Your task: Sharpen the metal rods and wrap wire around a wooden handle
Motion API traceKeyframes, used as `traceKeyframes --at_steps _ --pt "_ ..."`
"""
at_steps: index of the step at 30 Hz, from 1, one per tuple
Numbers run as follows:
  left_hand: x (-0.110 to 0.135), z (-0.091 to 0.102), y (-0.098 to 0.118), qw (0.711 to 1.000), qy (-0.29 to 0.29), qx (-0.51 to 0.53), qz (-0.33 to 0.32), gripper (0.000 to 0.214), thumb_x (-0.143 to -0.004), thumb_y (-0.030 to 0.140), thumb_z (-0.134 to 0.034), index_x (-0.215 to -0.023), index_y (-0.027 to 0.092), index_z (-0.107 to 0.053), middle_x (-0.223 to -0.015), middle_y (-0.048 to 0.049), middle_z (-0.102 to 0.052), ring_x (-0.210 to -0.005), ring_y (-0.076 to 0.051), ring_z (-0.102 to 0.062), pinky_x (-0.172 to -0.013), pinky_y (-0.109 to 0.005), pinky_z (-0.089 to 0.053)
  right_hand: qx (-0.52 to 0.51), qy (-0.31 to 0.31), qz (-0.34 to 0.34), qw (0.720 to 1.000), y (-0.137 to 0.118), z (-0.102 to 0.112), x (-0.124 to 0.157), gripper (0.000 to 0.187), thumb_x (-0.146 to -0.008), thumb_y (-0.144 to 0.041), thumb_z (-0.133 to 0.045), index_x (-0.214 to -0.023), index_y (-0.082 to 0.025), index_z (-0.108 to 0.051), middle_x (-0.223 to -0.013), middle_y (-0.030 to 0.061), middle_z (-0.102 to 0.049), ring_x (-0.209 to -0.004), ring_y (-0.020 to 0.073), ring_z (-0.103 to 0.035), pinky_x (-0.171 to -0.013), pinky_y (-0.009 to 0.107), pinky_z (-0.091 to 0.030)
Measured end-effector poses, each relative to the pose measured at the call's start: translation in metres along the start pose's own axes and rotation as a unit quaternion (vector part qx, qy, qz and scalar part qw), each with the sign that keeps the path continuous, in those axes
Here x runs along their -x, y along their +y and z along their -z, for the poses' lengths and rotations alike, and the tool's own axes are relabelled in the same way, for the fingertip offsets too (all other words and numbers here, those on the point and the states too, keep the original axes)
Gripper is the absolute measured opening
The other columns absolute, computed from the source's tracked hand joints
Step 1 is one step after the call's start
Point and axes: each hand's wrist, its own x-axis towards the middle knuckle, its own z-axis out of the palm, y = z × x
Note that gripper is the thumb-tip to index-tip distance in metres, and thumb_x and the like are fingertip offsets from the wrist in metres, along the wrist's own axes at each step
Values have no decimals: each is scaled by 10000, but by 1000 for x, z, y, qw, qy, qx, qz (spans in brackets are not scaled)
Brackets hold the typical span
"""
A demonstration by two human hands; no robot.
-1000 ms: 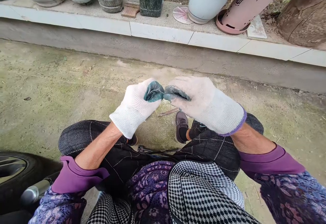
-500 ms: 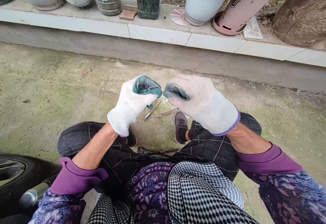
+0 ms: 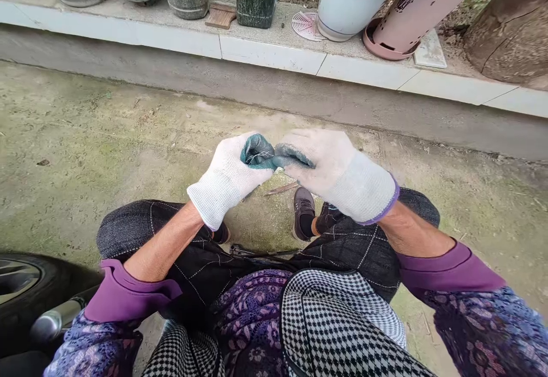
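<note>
White knit gloves are covering both hands, and the left hand and right hand are curling toward each other above the person's lap, their green rubber-dipped fingertips meeting and pressing together. A pale thread-like strand is showing across the left fingers, though it is too fine to make out clearly. Whether the fingers are clenching on it, or on anything else, cannot be told from this view.

Below the hands, a thin brown stick is lying on the mossy concrete ground, just beside a dark sneaker. A metal hand tool is showing past the dark quilted trousers, and purple cuffs are bunching above the wrists. At lower left, a car tyre is sitting close by.

Farther ahead, a white-tiled concrete ledge is carrying a green square planter, a wooden block and a white drum — with a pink pipe leaning at a tilt beside it.
</note>
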Motion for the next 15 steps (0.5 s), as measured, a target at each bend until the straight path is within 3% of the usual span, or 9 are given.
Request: traceKeyframes --at_steps 5,10,15 --pt "0 -1 -3 999 -3 -35 -15 84 -664 162 -683 -737 158 -643 -694 10 -656 -653 -125 -582 -656 -271 -522 68 -18 -17 997 -3 0 -5 104 -923 -196 -566 -937 -200 -669 -926 63 -699 -815 210 -629 -706 320 -408" --pt "-2 17 2 996 -56 66 -21 377 -710 243 -760 -1071 145 -714 -939 -67 -756 -837 -183 -699 -794 -316 -598 47 38 -25 998 11 -4 -3 151 -944 -215 -530 -972 -207 -678 -957 62 -705 -880 217 -643 -770 334 -437" --pt "-6 26 2 997 0 79 -3 190 -800 250 -686 -951 144 -730 -912 -66 -751 -780 -159 -686 -765 -307 -611 31 47 -22 998 14 -5 0 154 -956 -242 -533 -953 -206 -682 -964 59 -708 -888 213 -643 -777 333 -447"
